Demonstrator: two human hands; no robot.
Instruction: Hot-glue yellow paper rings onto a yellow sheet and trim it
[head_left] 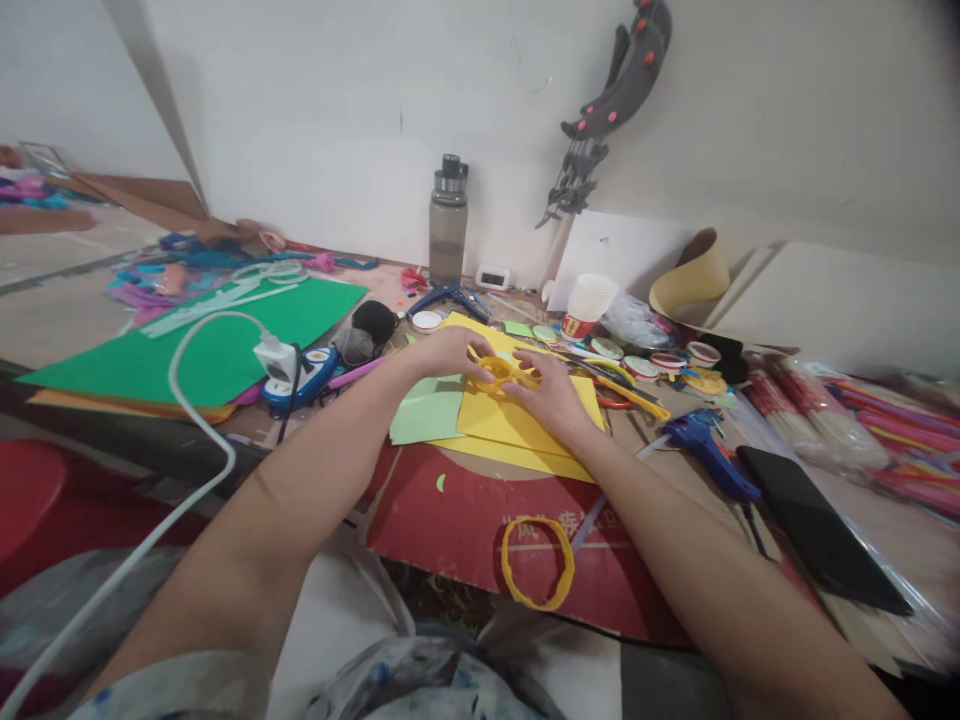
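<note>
Over a stack of yellow sheets (517, 430), my left hand (457, 352) and my right hand (553, 392) face each other. Between them is a small yellow piece of curled loops (491, 374), which looks like a craft part; its exact kind is unclear. The thumb and fingers of my left hand close on its left side. My right fingers pinch its right side, partly hiding it. Light green paper (427, 410) pokes out on the left of the yellow sheets. Nearer to me, a larger yellow ring (538, 563) lies on a red cardboard sheet (450, 520).
Yellow-handled scissors (634, 395), a blue glue gun (709, 455) and a black phone (821, 530) lie at right. Green sheets (300, 310) and a white plug with cable (276, 358) are at left. A bottle (448, 230) and paper cups (589, 305) stand behind.
</note>
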